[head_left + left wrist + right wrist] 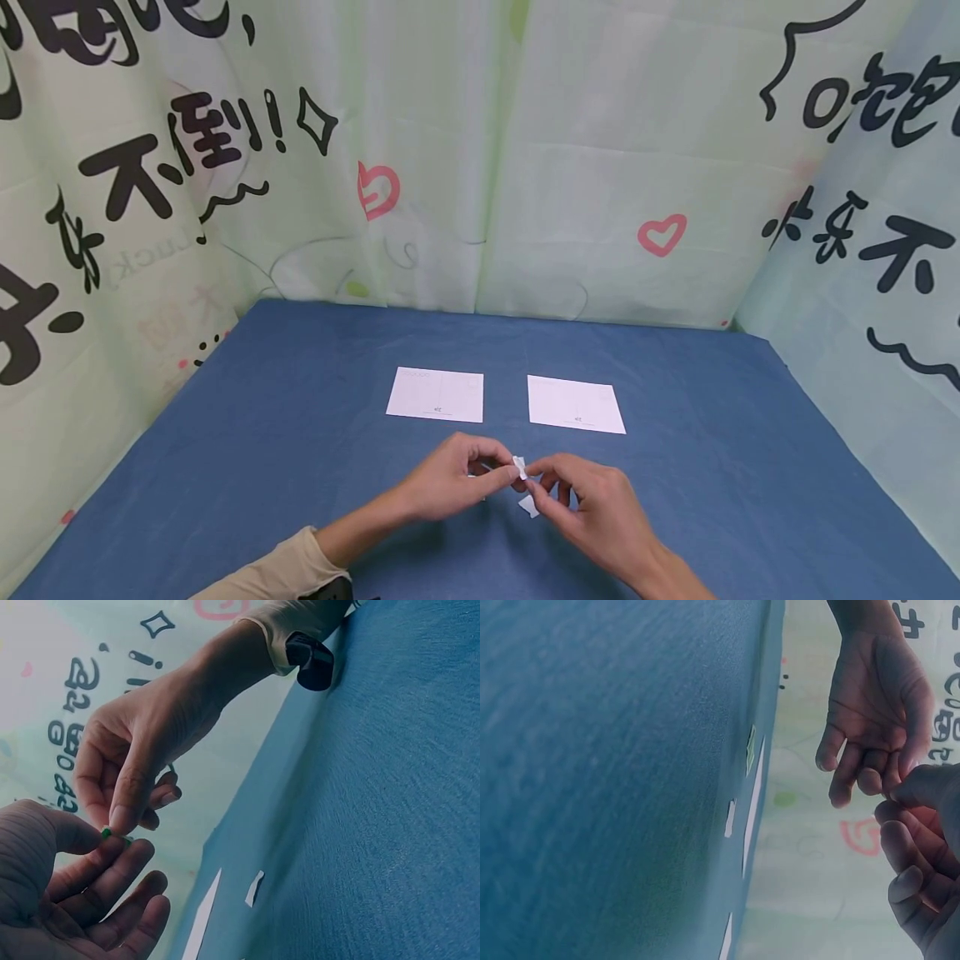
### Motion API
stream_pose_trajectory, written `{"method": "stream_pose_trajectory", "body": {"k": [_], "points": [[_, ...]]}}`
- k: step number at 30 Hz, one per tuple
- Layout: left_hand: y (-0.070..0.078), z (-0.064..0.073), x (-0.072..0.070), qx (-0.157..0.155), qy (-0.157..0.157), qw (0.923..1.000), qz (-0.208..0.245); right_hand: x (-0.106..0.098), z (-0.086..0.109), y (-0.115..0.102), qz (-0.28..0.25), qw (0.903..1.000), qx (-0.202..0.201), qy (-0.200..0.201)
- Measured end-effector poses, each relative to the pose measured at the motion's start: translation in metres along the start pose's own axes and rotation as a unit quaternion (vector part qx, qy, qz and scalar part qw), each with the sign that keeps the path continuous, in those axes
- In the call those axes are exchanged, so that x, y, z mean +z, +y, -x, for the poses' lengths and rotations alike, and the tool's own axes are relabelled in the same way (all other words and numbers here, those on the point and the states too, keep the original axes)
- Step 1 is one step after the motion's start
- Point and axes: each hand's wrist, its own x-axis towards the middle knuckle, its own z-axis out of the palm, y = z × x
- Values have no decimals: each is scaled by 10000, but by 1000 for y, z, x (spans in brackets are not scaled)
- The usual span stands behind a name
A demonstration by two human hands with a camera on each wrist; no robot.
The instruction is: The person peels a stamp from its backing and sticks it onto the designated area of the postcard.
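Note:
In the head view a small piece of paper (520, 467), white on this side, stands between the fingertips of both hands. Its other side shows green in the left wrist view. My left hand (461, 479) pinches it between thumb and forefinger. From the other side, my right hand (588, 500) pinches it the same way, the fingertips of both hands almost meeting above the blue table. A white scrap (529, 505) lies below the right fingers. Another piece with a green outline (751, 750) lies on the table, mostly hidden behind the left hand in the head view.
Two white cards, a left one (435, 395) and a right one (576, 405), lie side by side beyond the hands on the blue table (300, 433). A pale printed curtain (562, 167) hangs behind the table and along both sides.

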Motion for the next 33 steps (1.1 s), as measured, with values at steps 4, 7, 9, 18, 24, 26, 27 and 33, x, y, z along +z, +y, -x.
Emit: {"method": "stream_pose_trajectory", "body": {"k": [4,7,9,18,24,26,27,33], "points": [[-1,-1,1,24,-40,10000,25,1,0,1,-8,10000,-29,4],[-1,-1,2,39,-47,10000,6,1,1,2,-9,10000,16,-13],[-1,-1,3,55,-52,10000,18,1,1,2,-10,10000,41,-15],[-2,-2,3,34,-37,10000,-13,1,1,5,-111,9999,71,92],[-2,-4,1,-74,55,10000,7,-2,1,9,-206,9992,185,276],[-3,-5,1,-64,97,9999,-4,-3,1,11,-228,9989,216,333],[-3,-6,1,-55,117,9999,-21,-3,1,13,-244,9988,245,357],[-8,-9,-1,7,201,9997,-142,-5,0,19,-253,9974,597,316]]}}
